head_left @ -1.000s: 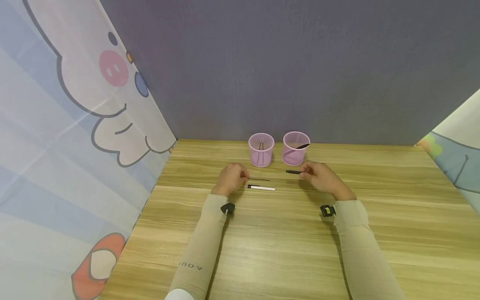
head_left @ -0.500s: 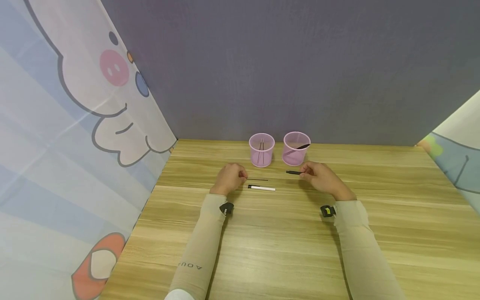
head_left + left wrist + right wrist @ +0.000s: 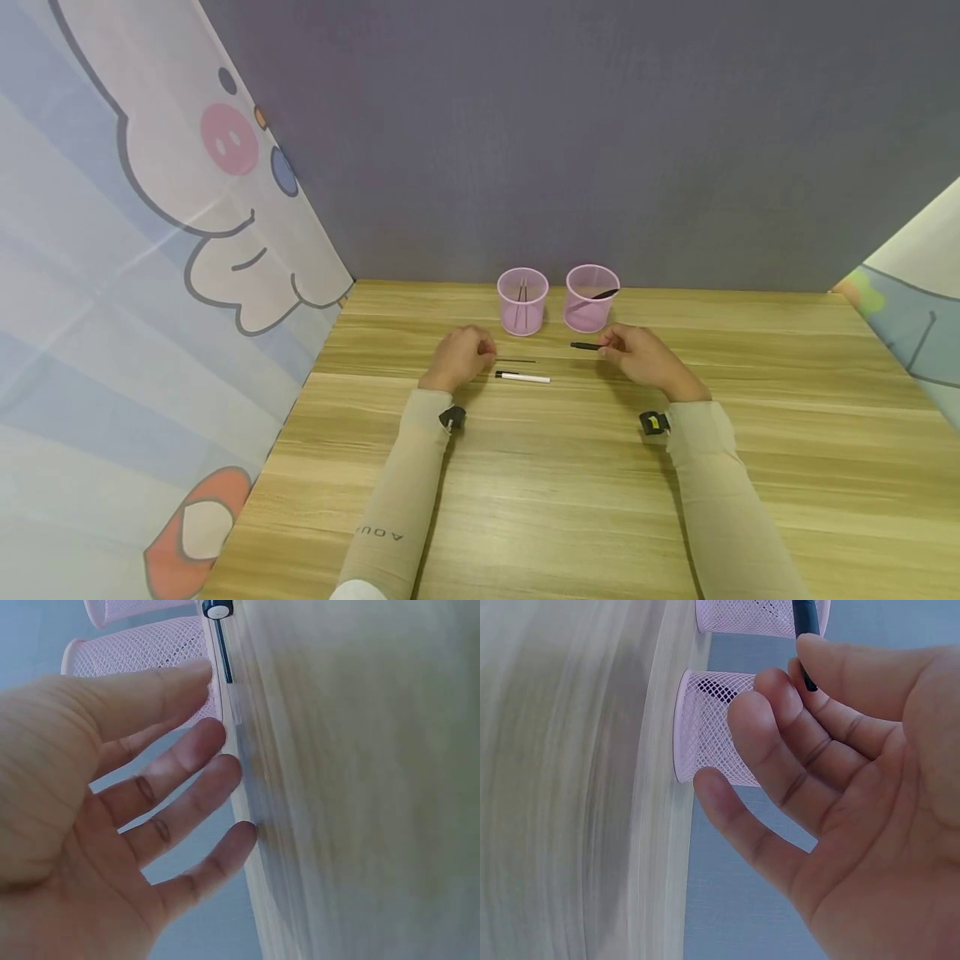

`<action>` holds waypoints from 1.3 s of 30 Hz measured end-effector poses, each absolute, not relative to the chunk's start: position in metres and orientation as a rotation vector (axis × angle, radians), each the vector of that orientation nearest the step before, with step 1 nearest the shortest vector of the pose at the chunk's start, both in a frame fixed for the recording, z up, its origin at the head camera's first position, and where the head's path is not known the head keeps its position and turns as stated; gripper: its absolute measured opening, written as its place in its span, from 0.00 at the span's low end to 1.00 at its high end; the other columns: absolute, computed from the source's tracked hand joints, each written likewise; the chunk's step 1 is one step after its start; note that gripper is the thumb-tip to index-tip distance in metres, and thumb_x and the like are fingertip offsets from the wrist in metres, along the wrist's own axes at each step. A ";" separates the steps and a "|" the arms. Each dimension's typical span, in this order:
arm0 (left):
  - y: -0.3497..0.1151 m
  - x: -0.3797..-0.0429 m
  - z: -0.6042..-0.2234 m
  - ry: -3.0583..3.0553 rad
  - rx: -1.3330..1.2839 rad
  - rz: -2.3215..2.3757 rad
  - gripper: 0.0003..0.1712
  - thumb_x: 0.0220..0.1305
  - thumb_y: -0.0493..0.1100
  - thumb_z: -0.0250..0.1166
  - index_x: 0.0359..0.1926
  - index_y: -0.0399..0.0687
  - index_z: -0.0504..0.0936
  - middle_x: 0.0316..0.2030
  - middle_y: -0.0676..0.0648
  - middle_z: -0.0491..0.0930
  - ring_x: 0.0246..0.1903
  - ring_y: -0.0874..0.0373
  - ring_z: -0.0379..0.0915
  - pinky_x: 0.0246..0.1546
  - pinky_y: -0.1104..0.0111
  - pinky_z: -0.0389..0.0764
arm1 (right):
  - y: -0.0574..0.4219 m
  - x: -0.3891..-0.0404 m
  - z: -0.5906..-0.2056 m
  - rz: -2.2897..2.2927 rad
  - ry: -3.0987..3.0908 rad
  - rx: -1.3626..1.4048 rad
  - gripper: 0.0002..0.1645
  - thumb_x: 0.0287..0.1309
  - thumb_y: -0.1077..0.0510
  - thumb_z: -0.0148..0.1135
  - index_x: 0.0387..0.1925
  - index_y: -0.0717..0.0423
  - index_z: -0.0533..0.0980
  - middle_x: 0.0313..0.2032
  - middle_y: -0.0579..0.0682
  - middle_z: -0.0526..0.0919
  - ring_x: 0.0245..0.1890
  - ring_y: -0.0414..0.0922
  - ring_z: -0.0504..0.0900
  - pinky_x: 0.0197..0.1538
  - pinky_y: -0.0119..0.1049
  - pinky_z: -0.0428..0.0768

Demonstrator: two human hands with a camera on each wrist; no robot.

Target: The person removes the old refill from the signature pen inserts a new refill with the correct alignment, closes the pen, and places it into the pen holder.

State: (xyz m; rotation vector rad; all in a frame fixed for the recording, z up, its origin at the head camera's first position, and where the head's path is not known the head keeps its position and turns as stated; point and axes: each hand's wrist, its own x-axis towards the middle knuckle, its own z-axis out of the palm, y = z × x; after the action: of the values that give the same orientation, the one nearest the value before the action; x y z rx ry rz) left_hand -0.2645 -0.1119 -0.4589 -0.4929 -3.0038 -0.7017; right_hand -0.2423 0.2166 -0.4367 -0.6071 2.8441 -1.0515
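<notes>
Nearest, two pale sleeves (image 3: 393, 500) reach in over the table (image 3: 555, 500). Farther in, a white pen (image 3: 528, 378) lies roughly parallel to the back edge, its black end toward the left edge. Just beyond it is a thin dark stick (image 3: 517, 361), one end at the thumb and forefinger of the left hand (image 3: 459, 360); I cannot tell whether they pinch it. The other fingers are spread and slightly bent. The right hand (image 3: 641, 357) pinches a black rod (image 3: 585, 346) between thumb and fingers, the free end pointing toward the left edge; its little finger stands apart. Near the back edge stand two pink mesh cups, side by side. The left cup (image 3: 507, 312) holds two slim pieces (image 3: 526, 304); in the right cup (image 3: 588, 322) a black piece (image 3: 606, 293) leans on the rim toward the right edge. Behind the back edge rises a grey panel (image 3: 570, 142).
</notes>
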 end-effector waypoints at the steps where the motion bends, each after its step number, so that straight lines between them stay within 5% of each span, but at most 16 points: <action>1: -0.111 -0.264 -0.459 -2.988 -0.499 -0.702 0.02 0.61 0.42 0.74 0.35 0.52 0.88 0.35 0.51 0.84 0.37 0.56 0.79 0.43 0.60 0.81 | 0.217 -0.242 -0.437 -1.052 2.844 -0.608 0.05 0.70 0.62 0.61 0.42 0.61 0.79 0.33 0.52 0.84 0.34 0.44 0.77 0.39 0.37 0.76; 17: -0.093 -0.267 -0.434 -2.652 -0.475 -0.739 0.06 0.67 0.43 0.69 0.40 0.47 0.88 0.33 0.49 0.82 0.33 0.56 0.77 0.34 0.63 0.79 | 0.214 -0.242 -0.435 -1.068 2.829 -0.609 0.06 0.70 0.61 0.61 0.43 0.60 0.79 0.36 0.53 0.85 0.37 0.45 0.80 0.44 0.41 0.78; 31: -0.067 -0.319 -0.391 -2.717 -0.362 -0.638 0.08 0.66 0.46 0.69 0.42 0.51 0.91 0.52 0.45 0.80 0.53 0.49 0.73 0.54 0.57 0.78 | 0.216 -0.242 -0.436 -1.099 2.818 -0.620 0.05 0.70 0.62 0.60 0.41 0.60 0.78 0.33 0.52 0.84 0.34 0.44 0.78 0.40 0.38 0.76; 39: -0.059 -0.335 -0.393 -2.894 -0.235 -0.638 0.08 0.65 0.46 0.71 0.42 0.50 0.91 0.49 0.46 0.80 0.54 0.49 0.72 0.55 0.58 0.78 | 0.211 -0.240 -0.434 -1.112 2.840 -0.682 0.04 0.67 0.62 0.61 0.39 0.60 0.80 0.31 0.52 0.84 0.33 0.44 0.79 0.39 0.38 0.77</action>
State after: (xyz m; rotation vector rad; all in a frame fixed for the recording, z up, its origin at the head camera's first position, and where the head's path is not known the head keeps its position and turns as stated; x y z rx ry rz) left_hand -0.3352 -0.0590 -0.3931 -0.2346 -2.8937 -0.6380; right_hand -0.2397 0.2110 -0.4342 -0.6817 2.8401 -1.1116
